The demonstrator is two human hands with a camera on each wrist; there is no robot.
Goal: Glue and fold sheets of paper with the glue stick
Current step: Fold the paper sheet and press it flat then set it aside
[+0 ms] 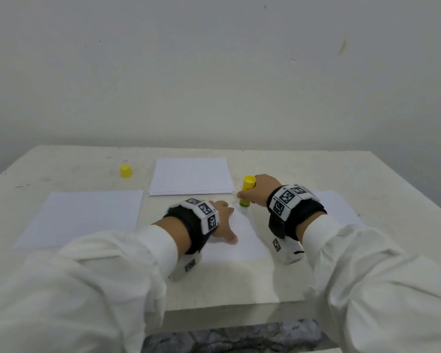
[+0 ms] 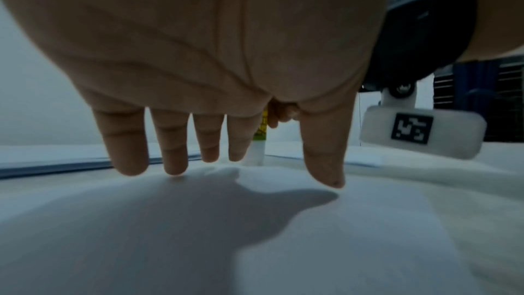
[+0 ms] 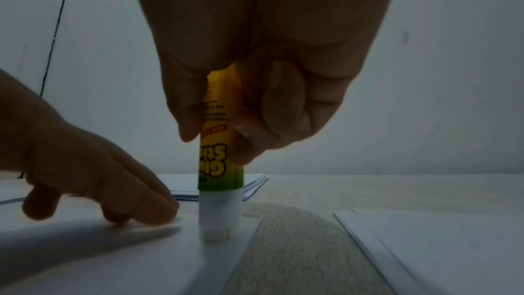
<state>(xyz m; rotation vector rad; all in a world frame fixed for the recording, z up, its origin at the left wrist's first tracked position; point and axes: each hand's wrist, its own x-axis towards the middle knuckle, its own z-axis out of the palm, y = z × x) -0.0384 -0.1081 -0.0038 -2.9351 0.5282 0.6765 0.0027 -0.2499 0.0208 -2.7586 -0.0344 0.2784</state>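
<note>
My right hand [image 1: 256, 191] grips a yellow and green glue stick [image 1: 247, 191] upside down, its white glue end [image 3: 217, 232] pressed on the far right corner of a white sheet of paper [image 1: 239, 240] in front of me. My left hand [image 1: 223, 220] lies flat on that sheet with straight, spread fingers [image 2: 130, 142], just left of the stick [image 2: 259, 140]. The right hand's thumb and fingers [image 3: 272, 107] curl round the stick's barrel [image 3: 221, 142]. The stick's yellow cap [image 1: 125, 171] stands alone at the far left.
A stack of white sheets [image 1: 191, 177] lies at the far middle of the white table [image 1: 303, 276]. Another single sheet [image 1: 84, 217] lies to the left, and more paper [image 1: 339, 205] to the right, partly under my right wrist. A pale wall rises behind the table.
</note>
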